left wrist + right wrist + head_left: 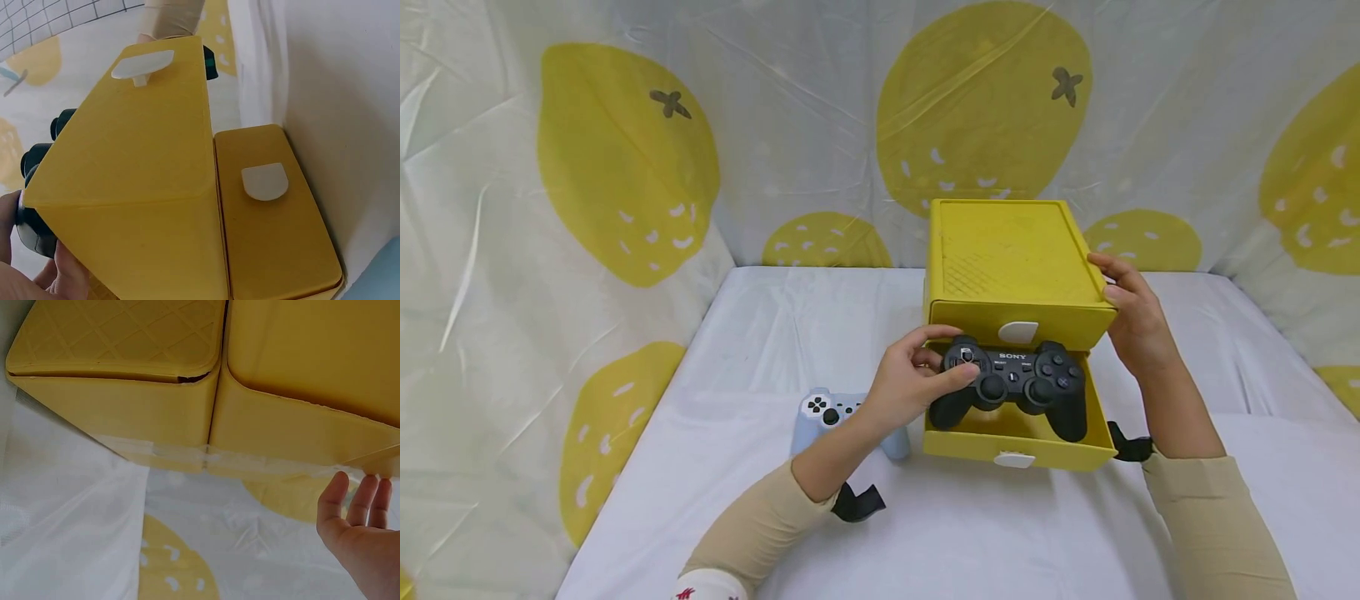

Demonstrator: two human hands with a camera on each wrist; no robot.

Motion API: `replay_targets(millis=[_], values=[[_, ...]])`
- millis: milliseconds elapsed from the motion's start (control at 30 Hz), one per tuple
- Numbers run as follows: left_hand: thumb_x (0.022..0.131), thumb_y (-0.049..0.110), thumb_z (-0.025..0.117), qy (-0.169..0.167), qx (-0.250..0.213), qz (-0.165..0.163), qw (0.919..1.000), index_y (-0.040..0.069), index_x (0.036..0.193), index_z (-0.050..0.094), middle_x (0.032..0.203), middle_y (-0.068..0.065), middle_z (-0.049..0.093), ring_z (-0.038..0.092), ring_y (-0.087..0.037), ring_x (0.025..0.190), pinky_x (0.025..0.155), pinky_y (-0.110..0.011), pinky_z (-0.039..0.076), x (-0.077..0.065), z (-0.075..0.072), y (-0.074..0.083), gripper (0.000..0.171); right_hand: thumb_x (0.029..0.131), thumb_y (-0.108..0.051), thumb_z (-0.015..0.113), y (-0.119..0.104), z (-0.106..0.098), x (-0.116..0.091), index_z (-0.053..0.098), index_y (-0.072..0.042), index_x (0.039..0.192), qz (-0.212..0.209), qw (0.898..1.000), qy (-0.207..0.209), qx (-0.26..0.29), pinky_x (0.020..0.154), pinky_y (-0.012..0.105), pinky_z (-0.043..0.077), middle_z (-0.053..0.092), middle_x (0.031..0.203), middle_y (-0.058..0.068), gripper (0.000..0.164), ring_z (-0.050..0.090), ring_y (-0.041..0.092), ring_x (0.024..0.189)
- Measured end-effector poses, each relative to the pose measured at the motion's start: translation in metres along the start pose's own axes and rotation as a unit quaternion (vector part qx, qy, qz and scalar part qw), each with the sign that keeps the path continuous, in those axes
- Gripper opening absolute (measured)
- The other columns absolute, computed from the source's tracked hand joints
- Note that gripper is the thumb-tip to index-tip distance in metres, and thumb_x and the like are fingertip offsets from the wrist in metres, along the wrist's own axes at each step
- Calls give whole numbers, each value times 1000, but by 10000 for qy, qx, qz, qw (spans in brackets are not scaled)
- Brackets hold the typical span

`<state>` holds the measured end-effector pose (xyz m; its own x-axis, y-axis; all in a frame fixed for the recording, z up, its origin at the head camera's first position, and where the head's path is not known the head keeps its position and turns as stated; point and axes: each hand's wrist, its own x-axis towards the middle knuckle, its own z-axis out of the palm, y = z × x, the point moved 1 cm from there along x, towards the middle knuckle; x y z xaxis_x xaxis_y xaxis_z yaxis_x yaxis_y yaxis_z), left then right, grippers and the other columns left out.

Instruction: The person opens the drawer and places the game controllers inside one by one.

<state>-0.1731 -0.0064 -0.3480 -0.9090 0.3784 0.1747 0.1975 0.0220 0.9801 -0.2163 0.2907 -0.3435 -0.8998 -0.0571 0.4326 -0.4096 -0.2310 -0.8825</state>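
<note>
My left hand (908,379) pinches a black Sony game controller (1013,377) by its left side, thumb on the face near the direction buttons. The controller overlaps the pulled-out lower drawer (970,450) of a yellow two-drawer box (1007,250). In the left wrist view, part of the controller (34,228) shows beside the drawer's wall, between the thumb and fingers. My right hand (1138,321) rests against the box's right side near the top, its fingertips right at the wall in the right wrist view. The upper drawer (955,317) is closed and has a white tab.
A light blue game controller (808,429) lies on the white-covered table (1000,542) left of the box, partly hidden by my left forearm. Black straps (859,503) hang at both wrists. A lemon-patterned curtain (805,125) stands behind and at the sides.
</note>
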Motion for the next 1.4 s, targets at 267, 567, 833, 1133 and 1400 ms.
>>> replay_targets(millis=[267, 567, 833, 1133, 1400], values=[[83, 20, 79, -171, 877, 449, 9950, 12, 125, 61, 84, -2, 61, 59, -10, 67, 61, -23, 52, -3, 11, -1, 47, 98, -8, 40, -1, 1, 1, 56, -12, 132, 30, 10000, 60, 23, 92, 22, 44, 42, 124, 11, 38, 49, 18, 106], [82, 26, 81, -225, 1696, 552, 9837, 14, 124, 62, 84, 3, 63, 57, -6, 74, 62, -22, 51, -6, 16, -1, 48, 98, -9, 40, -1, 1, 0, 55, -13, 133, 66, 10000, 64, -24, 93, 23, 43, 41, 127, 11, 38, 48, 19, 108], [85, 30, 77, -563, 2245, 233, 9726, 13, 128, 56, 82, 4, 64, 58, -6, 70, 57, -21, 49, -7, 17, 5, 51, 98, -9, 40, -1, 2, 0, 55, -12, 133, 27, 10000, -8, 25, 94, 22, 43, 41, 127, 11, 39, 49, 18, 108], [91, 37, 68, -1442, 3515, -351, 9244, 10, 135, 43, 84, -1, 62, 56, -11, 67, 57, -19, 45, -4, 19, 18, 58, 98, -8, 40, 0, 3, -1, 56, -12, 132, 19, 10000, 44, 87, 92, 22, 44, 42, 125, 12, 38, 50, 19, 106], [93, 34, 65, -1639, 4209, -448, 8911, 2, 128, 46, 84, -5, 61, 55, -12, 65, 56, -17, 45, 0, 25, 21, 50, 98, -8, 41, 0, 4, -1, 56, -12, 132, -47, 9999, 49, 99, 90, 21, 44, 43, 124, 11, 37, 51, 17, 104]])
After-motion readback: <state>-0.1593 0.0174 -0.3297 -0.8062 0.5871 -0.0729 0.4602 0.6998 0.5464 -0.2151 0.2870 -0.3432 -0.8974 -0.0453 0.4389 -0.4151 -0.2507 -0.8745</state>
